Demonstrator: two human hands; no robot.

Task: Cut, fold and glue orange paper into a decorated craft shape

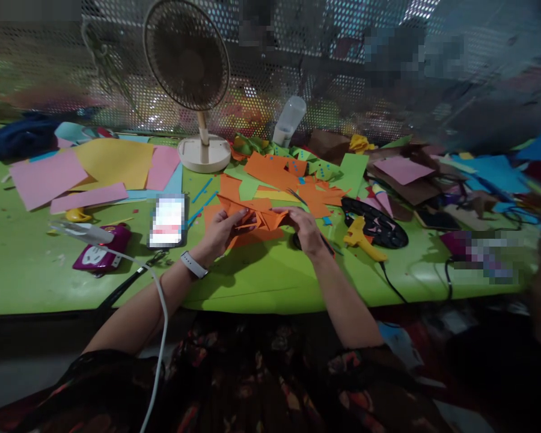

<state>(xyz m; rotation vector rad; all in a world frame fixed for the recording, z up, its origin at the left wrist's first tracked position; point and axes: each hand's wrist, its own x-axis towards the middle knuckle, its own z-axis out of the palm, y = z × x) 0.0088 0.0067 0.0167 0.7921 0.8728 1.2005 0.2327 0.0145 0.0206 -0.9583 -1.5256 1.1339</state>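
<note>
Folded orange paper is held between my two hands just above the green table. My left hand, with a pale watch band at its wrist, pinches the paper's left part. The fingers of my right hand close on its right end. Beneath and behind lie more orange sheets and cut orange pieces. Scissors rest with their blades among these pieces. Under my right hand, a dark-handled tool is partly hidden.
A yellow glue gun leans on a black tray at right, its cord running off the front edge. A lit phone, a purple device and a white cable are at left. Behind stands a fan beside coloured paper.
</note>
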